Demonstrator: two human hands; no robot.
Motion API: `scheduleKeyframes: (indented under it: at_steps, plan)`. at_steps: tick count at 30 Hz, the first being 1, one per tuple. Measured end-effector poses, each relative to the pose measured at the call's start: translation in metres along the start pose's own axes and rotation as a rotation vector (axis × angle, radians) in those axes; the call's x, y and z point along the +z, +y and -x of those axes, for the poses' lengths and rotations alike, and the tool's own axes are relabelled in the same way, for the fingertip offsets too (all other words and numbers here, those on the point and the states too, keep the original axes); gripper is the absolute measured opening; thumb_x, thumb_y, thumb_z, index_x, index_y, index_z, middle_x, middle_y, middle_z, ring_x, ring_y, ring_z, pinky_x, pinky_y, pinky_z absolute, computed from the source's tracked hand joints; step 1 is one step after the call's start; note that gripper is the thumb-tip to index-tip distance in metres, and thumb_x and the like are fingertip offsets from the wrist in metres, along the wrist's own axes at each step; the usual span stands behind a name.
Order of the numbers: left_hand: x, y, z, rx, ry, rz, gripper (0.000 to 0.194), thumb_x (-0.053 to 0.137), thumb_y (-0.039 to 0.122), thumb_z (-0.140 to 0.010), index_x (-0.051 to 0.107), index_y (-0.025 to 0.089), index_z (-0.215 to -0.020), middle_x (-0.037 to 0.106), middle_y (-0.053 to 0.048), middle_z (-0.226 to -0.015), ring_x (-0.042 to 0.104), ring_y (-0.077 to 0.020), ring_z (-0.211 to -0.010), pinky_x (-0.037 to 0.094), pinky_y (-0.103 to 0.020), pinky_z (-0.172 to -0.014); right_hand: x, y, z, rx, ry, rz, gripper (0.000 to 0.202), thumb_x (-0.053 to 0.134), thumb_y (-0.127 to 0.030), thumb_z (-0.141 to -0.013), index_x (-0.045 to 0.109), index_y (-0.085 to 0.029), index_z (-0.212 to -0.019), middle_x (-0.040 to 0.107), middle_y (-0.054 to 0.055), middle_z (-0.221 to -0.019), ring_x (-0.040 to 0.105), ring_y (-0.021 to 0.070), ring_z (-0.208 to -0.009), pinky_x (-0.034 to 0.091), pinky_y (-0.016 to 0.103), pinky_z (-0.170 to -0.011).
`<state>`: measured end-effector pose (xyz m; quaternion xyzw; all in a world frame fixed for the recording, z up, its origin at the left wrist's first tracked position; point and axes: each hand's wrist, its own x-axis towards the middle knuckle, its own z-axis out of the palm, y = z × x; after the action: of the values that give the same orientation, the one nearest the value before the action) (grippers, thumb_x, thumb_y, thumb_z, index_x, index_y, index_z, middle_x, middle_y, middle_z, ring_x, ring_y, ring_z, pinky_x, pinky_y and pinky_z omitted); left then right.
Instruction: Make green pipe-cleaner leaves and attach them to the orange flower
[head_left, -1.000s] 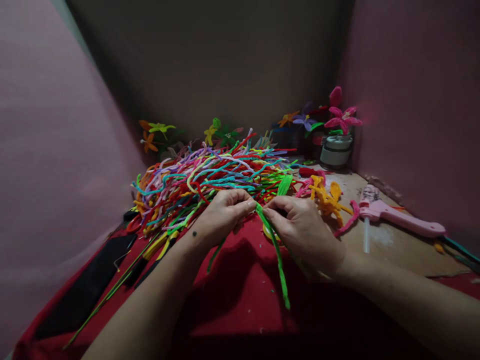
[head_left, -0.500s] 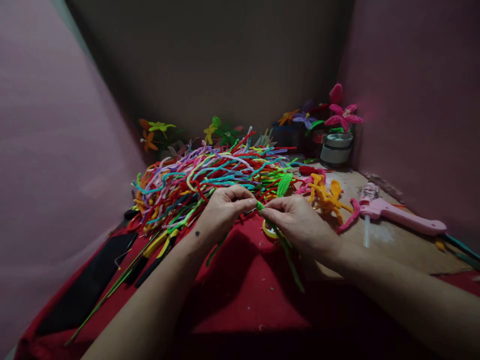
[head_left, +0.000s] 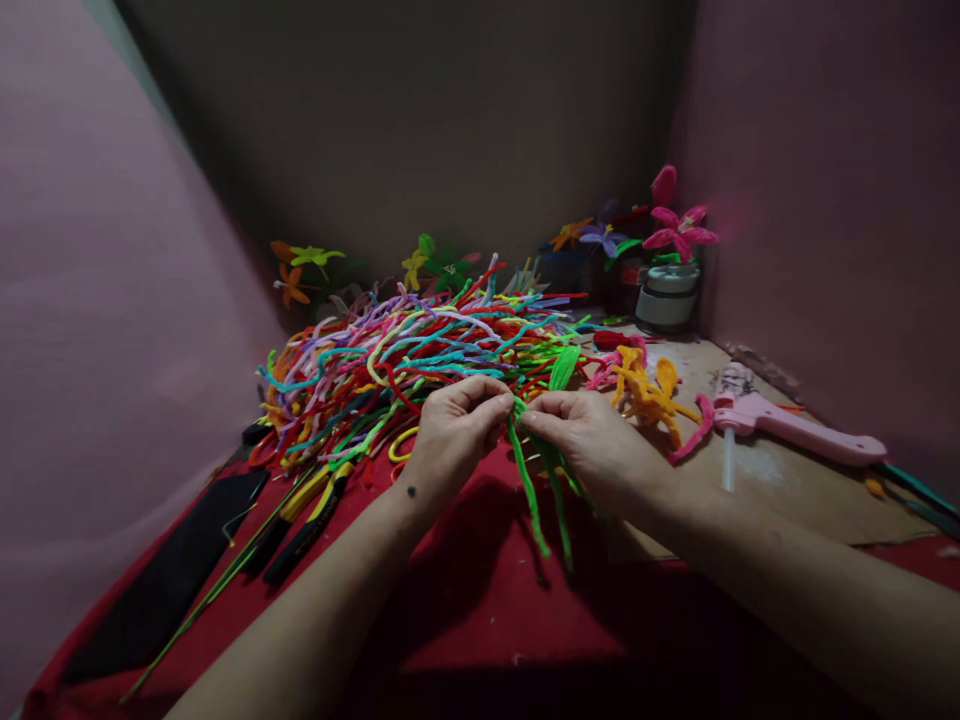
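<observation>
Both of my hands meet over the red cloth, fingertips almost touching. My left hand (head_left: 463, 424) pinches the top of some green pipe cleaners (head_left: 532, 490) between thumb and forefinger. Just right of it, my right hand (head_left: 585, 432) grips the same green strands with closed fingertips. Their loose ends hang down below the fingers. Behind the hands lies a large pile of multicoloured pipe cleaners (head_left: 442, 335). A bright green leaf shape (head_left: 564, 368) stands just beyond my right hand.
A pink glue gun (head_left: 802, 430) and orange fuzzy pieces (head_left: 649, 395) lie on a cardboard sheet (head_left: 832, 505) at right. Yellow-black pliers (head_left: 311, 520) and a black flat object (head_left: 169, 575) lie left. A pink flower (head_left: 681, 235) rises from a grey container (head_left: 666, 298) behind.
A green strand that hung at the left, below my left hand, now hangs between the hands beside the others. My left hand has shifted slightly right, and a yellow ring handle shows behind it.
</observation>
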<state>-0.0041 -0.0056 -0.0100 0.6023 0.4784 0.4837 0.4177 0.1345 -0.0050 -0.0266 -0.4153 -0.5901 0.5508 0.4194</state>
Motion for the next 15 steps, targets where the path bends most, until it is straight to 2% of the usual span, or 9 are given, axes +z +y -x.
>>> scheduleKeyframes:
  at_steps: [5, 11, 15]
  plan:
    - [0.0022, 0.0010, 0.0031, 0.072, 0.026, -0.104, 0.010, 0.052, 0.020, -0.074, 0.058, 0.014, -0.069, 0.046, 0.005, -0.048, 0.041, -0.0063, -0.041, 0.032, -0.018, -0.041, 0.0051, -0.0062, 0.0029, 0.152, -0.051, -0.176, 0.015, 0.046, -0.021, -0.080, 0.055, -0.013, -0.071, 0.055, 0.001, -0.058, 0.055, 0.0090, -0.047, 0.041, 0.018, -0.042]
    - [0.0048, 0.0031, 0.0047, 0.116, 0.062, -0.173, 0.012, 0.050, 0.021, -0.076, 0.055, 0.015, -0.067, 0.048, 0.005, -0.049, 0.041, -0.0054, -0.040, 0.032, -0.017, -0.040, 0.0077, -0.0075, 0.0057, 0.172, -0.094, -0.214, 0.019, 0.046, -0.017, -0.080, 0.053, -0.012, -0.063, 0.051, -0.002, -0.053, 0.045, 0.0044, -0.036, 0.044, 0.017, -0.037]
    - [0.0010, 0.0032, 0.0047, 0.118, 0.093, -0.282, 0.014, 0.050, 0.020, -0.076, 0.053, 0.014, -0.063, 0.048, 0.005, -0.049, 0.040, -0.0042, -0.042, 0.032, -0.015, -0.041, 0.0061, -0.0062, 0.0049, 0.249, -0.126, -0.188, 0.016, 0.044, -0.015, -0.081, 0.053, -0.013, -0.067, 0.053, -0.002, -0.050, 0.046, 0.0061, -0.034, 0.043, 0.018, -0.033]
